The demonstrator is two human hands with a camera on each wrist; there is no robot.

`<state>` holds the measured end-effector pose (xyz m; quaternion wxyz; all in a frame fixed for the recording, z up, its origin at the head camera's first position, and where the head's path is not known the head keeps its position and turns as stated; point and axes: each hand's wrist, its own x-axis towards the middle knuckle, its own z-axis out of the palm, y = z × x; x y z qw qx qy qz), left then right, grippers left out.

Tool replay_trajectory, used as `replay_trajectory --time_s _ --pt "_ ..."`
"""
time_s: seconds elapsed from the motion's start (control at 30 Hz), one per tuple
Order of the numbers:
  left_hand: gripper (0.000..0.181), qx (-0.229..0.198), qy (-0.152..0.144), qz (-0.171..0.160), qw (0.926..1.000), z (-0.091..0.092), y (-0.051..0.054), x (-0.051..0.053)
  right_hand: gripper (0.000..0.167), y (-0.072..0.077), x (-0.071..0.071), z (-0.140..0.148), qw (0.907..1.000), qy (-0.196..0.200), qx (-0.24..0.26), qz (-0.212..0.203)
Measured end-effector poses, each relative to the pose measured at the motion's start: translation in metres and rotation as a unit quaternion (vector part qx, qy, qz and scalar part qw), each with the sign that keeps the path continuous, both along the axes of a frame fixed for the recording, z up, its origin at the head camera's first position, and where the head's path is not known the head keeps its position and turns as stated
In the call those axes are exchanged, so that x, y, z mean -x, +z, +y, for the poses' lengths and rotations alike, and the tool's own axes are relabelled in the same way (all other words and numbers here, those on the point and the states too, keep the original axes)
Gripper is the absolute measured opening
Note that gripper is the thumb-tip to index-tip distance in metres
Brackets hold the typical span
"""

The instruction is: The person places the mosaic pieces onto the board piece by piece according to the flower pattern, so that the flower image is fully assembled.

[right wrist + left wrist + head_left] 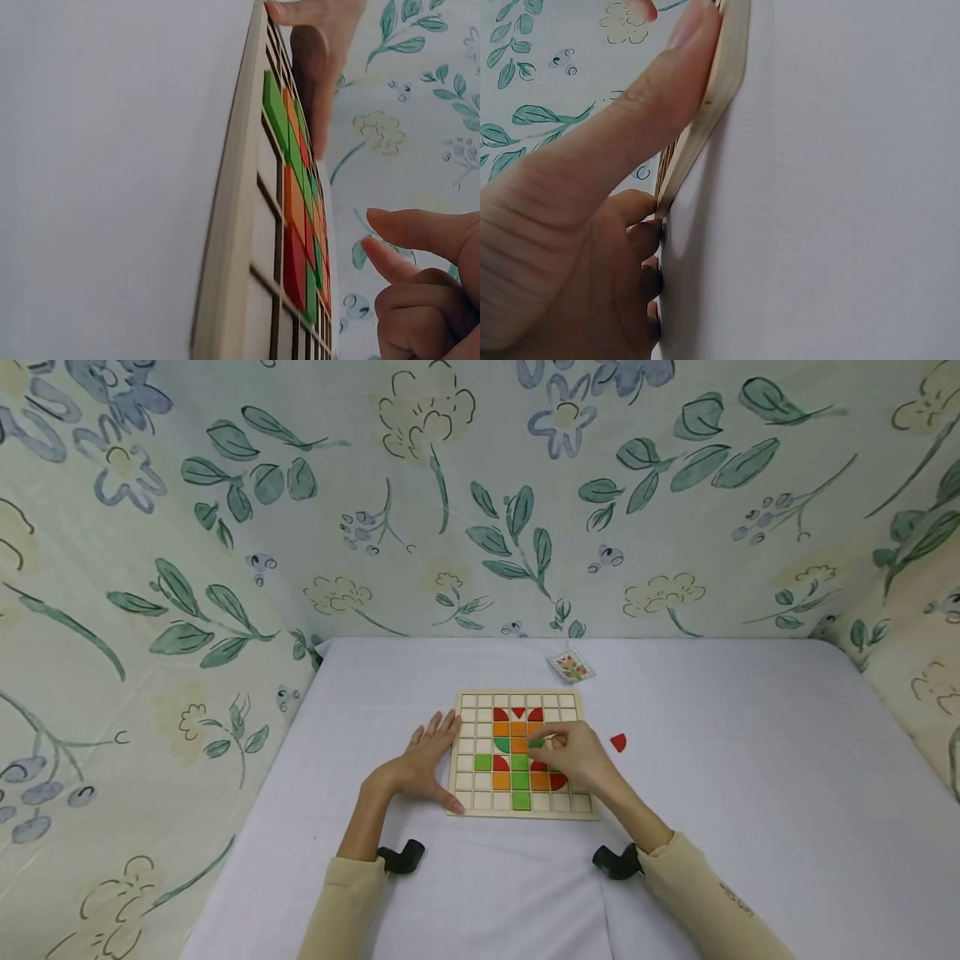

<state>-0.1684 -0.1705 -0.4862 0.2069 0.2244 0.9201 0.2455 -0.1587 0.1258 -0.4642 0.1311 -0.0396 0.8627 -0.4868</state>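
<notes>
A square wooden grid board (588,806) lies on the white-covered table, with orange, green and red tiles set in its middle cells. Along its left edge, my left hand (422,763) rests with fingers spread, the thumb touching the near left corner. In the left wrist view that thumb (649,97) presses the board's rim. My right hand (576,753) hovers over the right part of the tiles, hiding some of them. Its thumb and index finger stand apart in the right wrist view, and nothing shows between them; the other fingers are curled.
A loose red quarter-circle tile (618,742) lies to the right of the board. Behind the board is a small card (572,667) with a coloured pattern. Floral cloth (525,560) hangs behind the table and at its sides.
</notes>
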Motion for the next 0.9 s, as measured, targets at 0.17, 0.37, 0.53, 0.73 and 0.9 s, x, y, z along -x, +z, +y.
replay_trajectory --time_s 0.17,0.37,0.53,0.73,0.9 --pt "0.149 0.002 0.002 0.001 1.0000 0.000 0.000 0.000 0.033 0.001 -0.004 0.049 0.9984 -0.044 -0.034 0.008" --pt "0.149 0.005 0.005 -0.001 1.0000 -0.001 0.001 0.000 0.044 -0.002 -0.010 0.100 0.9935 -0.088 -0.073 0.001" --pt "0.149 -0.001 0.006 0.000 1.0000 -0.003 0.002 -0.001 0.050 -0.005 -0.010 0.120 0.9906 -0.101 -0.091 -0.014" --pt "0.149 -0.001 0.006 0.000 1.0000 -0.002 0.002 -0.001 0.052 -0.012 -0.006 0.125 0.9883 -0.118 -0.094 -0.024" --pt "0.148 0.001 0.001 0.002 1.0000 0.000 0.001 0.000 0.049 -0.015 0.001 0.122 0.9887 -0.119 -0.088 -0.022"
